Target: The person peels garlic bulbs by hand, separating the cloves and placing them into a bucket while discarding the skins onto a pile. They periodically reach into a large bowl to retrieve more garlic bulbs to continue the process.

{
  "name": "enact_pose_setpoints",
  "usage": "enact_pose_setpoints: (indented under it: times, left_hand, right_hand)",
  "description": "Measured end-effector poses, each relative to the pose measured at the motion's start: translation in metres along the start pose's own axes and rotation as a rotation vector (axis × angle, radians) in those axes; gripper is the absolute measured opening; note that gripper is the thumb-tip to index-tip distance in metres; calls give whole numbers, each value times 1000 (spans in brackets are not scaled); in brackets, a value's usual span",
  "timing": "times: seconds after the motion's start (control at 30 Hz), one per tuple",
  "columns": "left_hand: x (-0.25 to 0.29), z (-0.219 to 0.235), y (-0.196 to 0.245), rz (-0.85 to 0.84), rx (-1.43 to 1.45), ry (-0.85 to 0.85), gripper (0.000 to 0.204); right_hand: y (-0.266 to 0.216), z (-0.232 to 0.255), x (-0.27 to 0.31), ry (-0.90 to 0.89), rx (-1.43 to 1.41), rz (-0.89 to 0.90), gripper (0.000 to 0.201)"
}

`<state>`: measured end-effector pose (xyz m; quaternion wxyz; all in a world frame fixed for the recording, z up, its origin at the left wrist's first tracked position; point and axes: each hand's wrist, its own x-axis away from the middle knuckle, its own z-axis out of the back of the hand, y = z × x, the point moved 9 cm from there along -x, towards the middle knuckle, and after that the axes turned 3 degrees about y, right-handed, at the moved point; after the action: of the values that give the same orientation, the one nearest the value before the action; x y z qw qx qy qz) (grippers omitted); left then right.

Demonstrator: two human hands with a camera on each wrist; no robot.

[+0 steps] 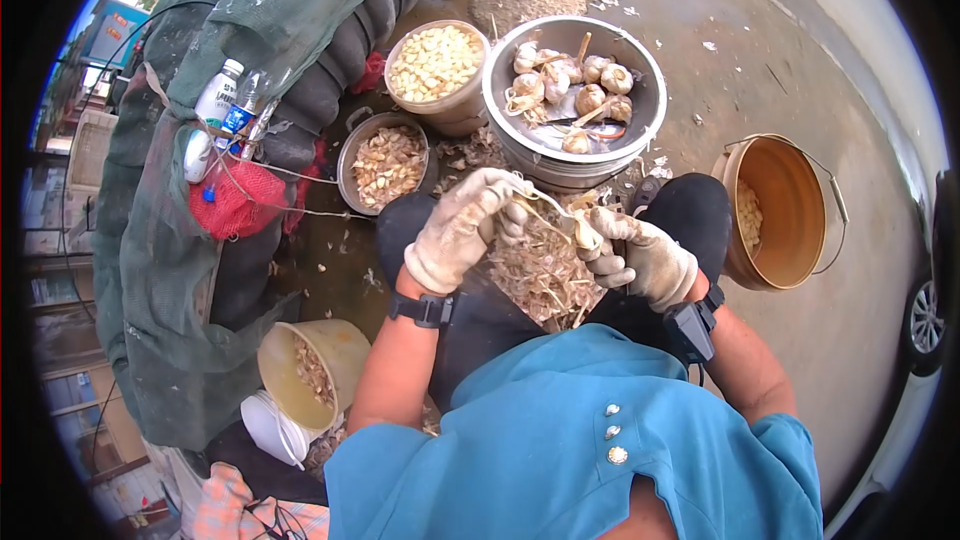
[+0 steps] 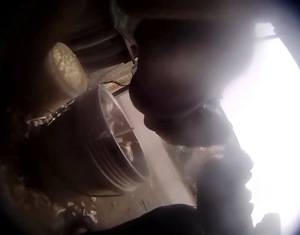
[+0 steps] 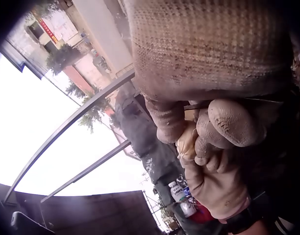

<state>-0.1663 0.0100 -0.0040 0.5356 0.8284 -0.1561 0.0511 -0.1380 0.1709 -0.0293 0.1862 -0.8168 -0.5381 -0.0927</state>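
Both hands wear pale, soiled work gloves. In the head view, my right hand [image 1: 645, 258] grips a garlic bulb [image 1: 588, 233] between thumb and fingers, over the lap. Across from it, my left hand [image 1: 460, 230] pinches the long, dry garlic stem [image 1: 540, 202], which stretches between the two hands. The right wrist view shows the pale bulb [image 3: 187, 143] up close, at the right fingertips, with the left glove [image 3: 218, 191] just below. Beyond the hands stands a grey tub [image 1: 640, 145] holding several unpeeled garlic bulbs [image 1: 590, 98]. In the left wrist view the left hand [image 2: 189, 83] is a dark silhouette.
A bucket [image 1: 465, 118] of peeled cloves and a metal pot [image 1: 348, 162] of cloves stand left of the tub. Garlic skins [image 1: 540, 275] pile between the knees. An orange-brown bucket [image 1: 790, 240] is at right, a yellowish bucket [image 1: 345, 350] at lower left. Green netting [image 1: 160, 320] lines the left.
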Motion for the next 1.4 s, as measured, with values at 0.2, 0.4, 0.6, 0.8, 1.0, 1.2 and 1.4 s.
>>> enact_pose_setpoints:
  times: [0.2,0.4,0.6,0.8,1.0,1.2,1.4]
  left_hand:
    - [20,134,74,-315,-195,461,29]
    - [39,128,104,-609,-1409,465,48]
    - [22,11,-18,2,101,-52,44]
    - [33,-37,-6,-437,-746,-116,34]
    - [32,-27,-37,-50,-314,-149,34]
    - [35,-32,-35,-109,-217,-191,43]
    - [49,-51,-23,22,341,-193,45]
  right_hand:
    - [3,-2,-5,73,38,33,22]
    - [10,2,-18,166,78,0,25]
    - [11,1,-29,273,178,42,28]
    - [18,-7,-23,222,307,27,27]
    - [28,-14,-16,146,336,-28,36]
    - [34,-9,-17,45,166,-99,31]
    - [35,-9,-11,-33,-25,-40,27]
